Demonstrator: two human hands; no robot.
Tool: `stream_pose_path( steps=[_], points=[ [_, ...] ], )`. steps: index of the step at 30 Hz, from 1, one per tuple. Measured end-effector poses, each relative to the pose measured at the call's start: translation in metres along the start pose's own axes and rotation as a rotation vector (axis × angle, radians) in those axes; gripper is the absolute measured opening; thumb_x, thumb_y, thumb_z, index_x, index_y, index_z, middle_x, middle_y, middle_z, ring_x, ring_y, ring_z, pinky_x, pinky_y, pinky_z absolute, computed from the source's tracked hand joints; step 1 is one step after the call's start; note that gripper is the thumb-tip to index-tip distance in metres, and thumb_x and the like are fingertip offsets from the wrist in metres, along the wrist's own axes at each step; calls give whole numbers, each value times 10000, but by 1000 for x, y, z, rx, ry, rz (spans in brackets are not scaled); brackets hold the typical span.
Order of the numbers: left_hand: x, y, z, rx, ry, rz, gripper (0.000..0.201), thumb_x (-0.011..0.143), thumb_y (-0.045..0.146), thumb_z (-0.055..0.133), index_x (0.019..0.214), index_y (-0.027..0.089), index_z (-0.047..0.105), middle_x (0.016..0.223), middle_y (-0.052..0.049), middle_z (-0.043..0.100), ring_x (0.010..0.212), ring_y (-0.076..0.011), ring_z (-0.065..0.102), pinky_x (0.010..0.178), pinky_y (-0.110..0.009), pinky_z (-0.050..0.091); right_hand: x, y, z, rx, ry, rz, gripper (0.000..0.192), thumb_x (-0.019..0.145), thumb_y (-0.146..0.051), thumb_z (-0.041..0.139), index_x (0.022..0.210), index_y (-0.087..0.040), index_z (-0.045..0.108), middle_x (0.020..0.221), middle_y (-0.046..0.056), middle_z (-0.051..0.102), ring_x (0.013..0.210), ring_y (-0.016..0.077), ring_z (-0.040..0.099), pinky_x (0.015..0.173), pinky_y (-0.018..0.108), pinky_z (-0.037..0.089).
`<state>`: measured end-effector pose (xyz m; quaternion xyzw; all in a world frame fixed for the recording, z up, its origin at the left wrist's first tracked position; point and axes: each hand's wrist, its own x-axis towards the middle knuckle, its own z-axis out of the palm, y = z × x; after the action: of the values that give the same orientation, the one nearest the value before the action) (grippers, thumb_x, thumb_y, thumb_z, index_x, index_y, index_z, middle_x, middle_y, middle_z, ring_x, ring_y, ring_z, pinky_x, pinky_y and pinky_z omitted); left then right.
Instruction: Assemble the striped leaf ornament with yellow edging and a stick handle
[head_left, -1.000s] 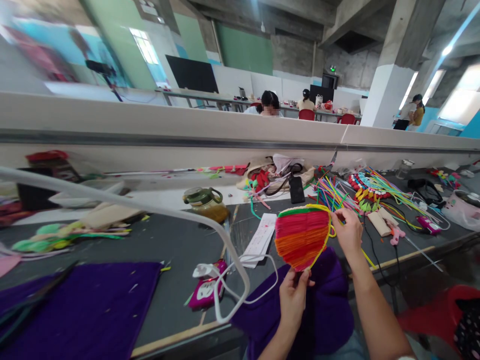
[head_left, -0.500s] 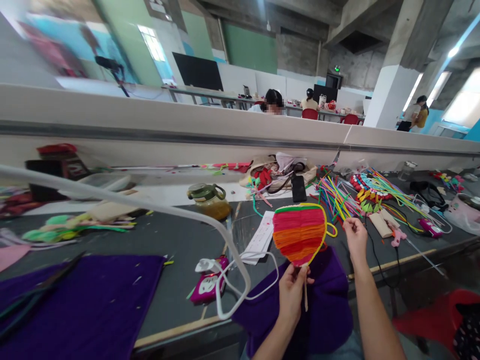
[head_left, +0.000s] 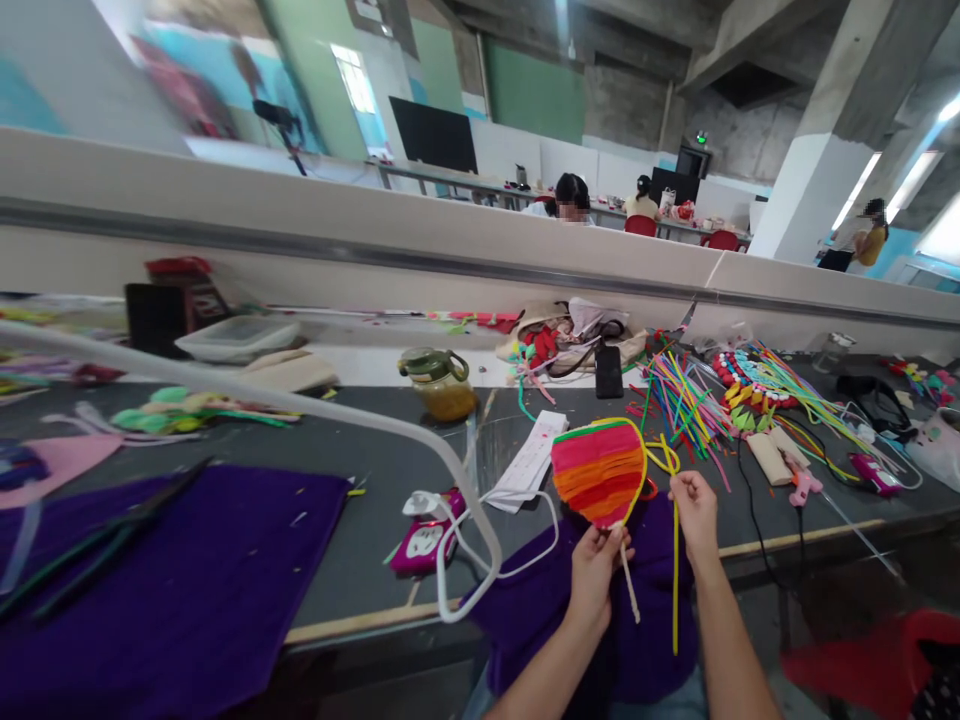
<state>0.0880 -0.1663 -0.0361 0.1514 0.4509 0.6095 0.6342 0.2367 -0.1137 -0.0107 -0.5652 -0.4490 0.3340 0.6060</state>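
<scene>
My left hand point(head_left: 595, 575) is closed on the lower tip of a striped fan-shaped craft piece point(head_left: 600, 470), banded pink, orange and red, with a green and yellow edging. A pale stem point(head_left: 630, 585) dangles below those fingers. To its right, my right hand point(head_left: 696, 510) pinches a yellow pipe cleaner point(head_left: 676, 600). One length of it hangs straight down, while a loop curls above the fingers near the piece's right edge. Purple cloth point(head_left: 525, 620) lies over my lap beneath both hands.
Loose coloured pipe cleaners point(head_left: 686, 400) lie behind my right hand, with a pink glue gun point(head_left: 805, 487) further right. A phone point(head_left: 608, 372), a lidded jug point(head_left: 439, 385) and a white paper point(head_left: 531, 460) are on the table. A thick white tube point(head_left: 375, 425) arcs across the left foreground.
My right hand has come lower and slightly left, and the yellow pipe cleaner now hangs below it. My left hand still holds the striped piece. The view has shifted a little.
</scene>
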Motion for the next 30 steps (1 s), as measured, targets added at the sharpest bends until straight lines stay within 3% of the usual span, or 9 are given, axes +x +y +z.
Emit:
stream_pose_path(
  steps=[8,18,30],
  points=[
    [5,3,14,-14,-24,-7,371,515,292,888,781,135,682,715,-27,697,600,-128,649,592,-251,567,-18,17,-10,38,-65,94,394,754,-486,665,975,-185,539,588,-54,600,358,77,436,341,179,311],
    [3,11,13,-1,-72,19,362,536,288,883,799,136,686,680,-18,693,551,-109,621,519,-208,510,5,44,-15,88,-24,124,449,666,-516,730,910,-187,546,501,-82,566,317,86,456,275,167,320],
    [8,28,12,-7,-105,77,363,549,294,883,805,142,675,711,-6,691,578,-98,612,539,-191,490,25,60,8,164,-41,145,435,683,-480,686,953,-181,521,535,-70,569,395,128,568,342,210,453]
  ],
)
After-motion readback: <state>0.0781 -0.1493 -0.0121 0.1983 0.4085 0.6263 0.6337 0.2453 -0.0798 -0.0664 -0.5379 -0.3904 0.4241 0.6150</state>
